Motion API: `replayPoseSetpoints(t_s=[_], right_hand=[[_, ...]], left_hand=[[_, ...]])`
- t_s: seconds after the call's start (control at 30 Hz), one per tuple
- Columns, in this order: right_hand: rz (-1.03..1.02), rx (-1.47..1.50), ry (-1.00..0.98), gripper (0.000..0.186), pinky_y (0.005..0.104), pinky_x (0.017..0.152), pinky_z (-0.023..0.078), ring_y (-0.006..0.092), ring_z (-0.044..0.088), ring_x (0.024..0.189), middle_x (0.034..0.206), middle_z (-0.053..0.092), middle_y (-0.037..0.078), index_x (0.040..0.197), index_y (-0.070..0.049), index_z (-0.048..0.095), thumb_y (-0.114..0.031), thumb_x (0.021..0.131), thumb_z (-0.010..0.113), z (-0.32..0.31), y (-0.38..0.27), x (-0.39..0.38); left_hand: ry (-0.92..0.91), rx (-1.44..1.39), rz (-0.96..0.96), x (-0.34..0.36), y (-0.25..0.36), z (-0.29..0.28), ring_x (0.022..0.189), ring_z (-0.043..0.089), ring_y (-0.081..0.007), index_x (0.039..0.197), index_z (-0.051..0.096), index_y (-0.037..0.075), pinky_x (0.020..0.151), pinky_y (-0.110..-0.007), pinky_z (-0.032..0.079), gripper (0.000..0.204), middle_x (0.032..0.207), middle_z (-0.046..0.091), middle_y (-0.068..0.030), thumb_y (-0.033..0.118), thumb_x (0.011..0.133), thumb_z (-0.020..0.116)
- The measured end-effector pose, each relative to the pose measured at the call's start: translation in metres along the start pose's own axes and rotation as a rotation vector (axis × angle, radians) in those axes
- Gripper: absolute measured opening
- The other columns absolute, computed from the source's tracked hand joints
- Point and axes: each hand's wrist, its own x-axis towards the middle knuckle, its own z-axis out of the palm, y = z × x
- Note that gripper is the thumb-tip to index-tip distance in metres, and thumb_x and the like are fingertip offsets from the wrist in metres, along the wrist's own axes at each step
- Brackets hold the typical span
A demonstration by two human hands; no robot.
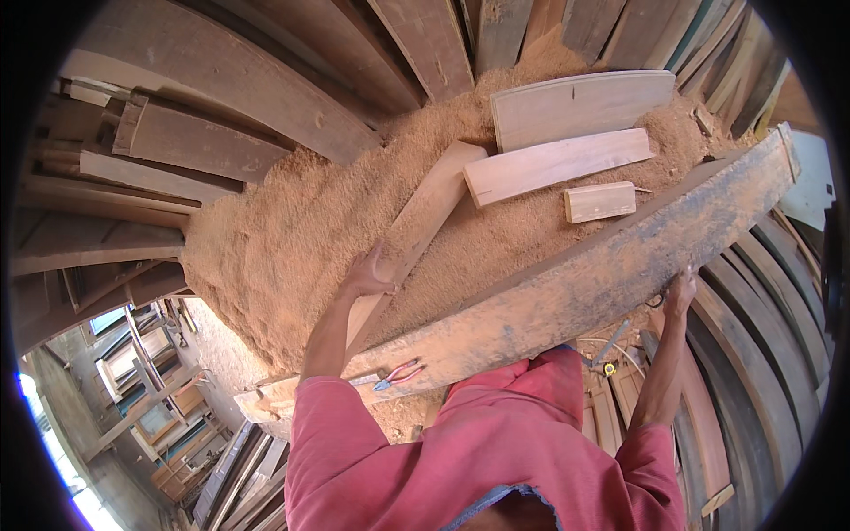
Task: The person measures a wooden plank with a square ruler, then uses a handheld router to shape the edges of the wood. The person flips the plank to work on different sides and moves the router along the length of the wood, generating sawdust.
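Board (428,212) under spread grip of left hand (365,275); right hand (681,290), grip unclear; sawdust (297,221), pliers (400,374), pale plank (560,165) near.

The narrow board (429,208) is smooth, matt wood, the long plank (567,274) rough, stained wood; sawdust (292,212) looks grainy, the shirt (513,451) matt cloth, the pliers (388,382) metal.

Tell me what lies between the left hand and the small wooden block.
In the head view: the plank the left hand touches, then a stretch of sawdust.
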Motion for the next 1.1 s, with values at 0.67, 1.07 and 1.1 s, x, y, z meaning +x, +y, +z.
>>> replayPoseSetpoints(t_s=[0.67, 1.07, 1.1], right_hand=[[0.323, 0.028, -1.214, 0.052, 0.0380, 0.087, 0.052, 0.0209, 0.067, 0.096, 0.117, 0.072, 0.011, 0.136, -0.001, 0.059, -0.040, 0.104, 0.063, 0.208, -0.109, -0.358], [0.662, 0.585, -1.045, 0.047, 0.0458, 0.095, 0.058, 0.0279, 0.070, 0.109, 0.122, 0.071, 0.014, 0.130, 0.002, 0.062, -0.024, 0.094, 0.076, 0.237, -0.185, -0.398], [0.615, 0.557, -0.990, 0.044, 0.0456, 0.094, 0.059, 0.0275, 0.070, 0.108, 0.121, 0.071, 0.014, 0.129, 0.002, 0.063, -0.022, 0.094, 0.076, 0.233, -0.189, -0.390]], left_hand=[[-0.521, -2.180, 0.390, -0.104, 0.125, 0.032, 0.086, 0.071, -0.0391, 0.139, 0.056, 0.001, 0.075, -0.051, 0.059, 0.088, 0.114, 0.069, -0.0224, 0.065, 0.079, 0.064], [-0.427, -1.542, -0.016, -0.109, 0.081, 0.063, 0.125, 0.063, -0.0355, 0.151, 0.050, 0.008, 0.098, -0.053, 0.054, 0.096, 0.142, 0.061, -0.0194, 0.077, 0.085, 0.058], [-0.487, -1.465, 0.012, -0.107, 0.076, 0.059, 0.125, 0.062, -0.0341, 0.151, 0.048, 0.005, 0.100, -0.050, 0.052, 0.097, 0.142, 0.060, -0.0203, 0.077, 0.087, 0.057]])
